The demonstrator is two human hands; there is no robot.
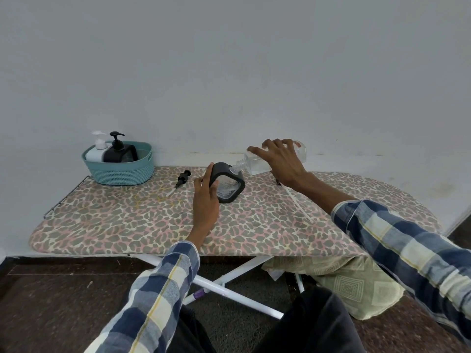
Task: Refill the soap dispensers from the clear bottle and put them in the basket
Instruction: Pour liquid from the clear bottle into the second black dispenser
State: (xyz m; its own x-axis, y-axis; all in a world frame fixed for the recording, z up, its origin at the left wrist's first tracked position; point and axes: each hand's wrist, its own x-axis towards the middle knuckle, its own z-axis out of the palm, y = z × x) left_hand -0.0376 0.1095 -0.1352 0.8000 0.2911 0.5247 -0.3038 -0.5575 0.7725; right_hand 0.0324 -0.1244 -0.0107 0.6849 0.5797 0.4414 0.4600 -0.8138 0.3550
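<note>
My left hand (206,197) grips a black-framed soap dispenser (228,184), tilted on the ironing board with its pump off. My right hand (279,159) holds the clear bottle (257,163) tipped on its side, its neck at the dispenser's opening. The dispenser's black pump (182,178) lies loose on the board to the left. A teal basket (119,168) at the board's far left holds a white dispenser (96,151) and a black dispenser (118,150).
The ironing board (153,225) has a leopard-print cover and stands against a grey wall. A thin white tube (298,202) lies on the board under my right forearm. A patterned cloth (351,284) lies on the floor beneath the board's right end.
</note>
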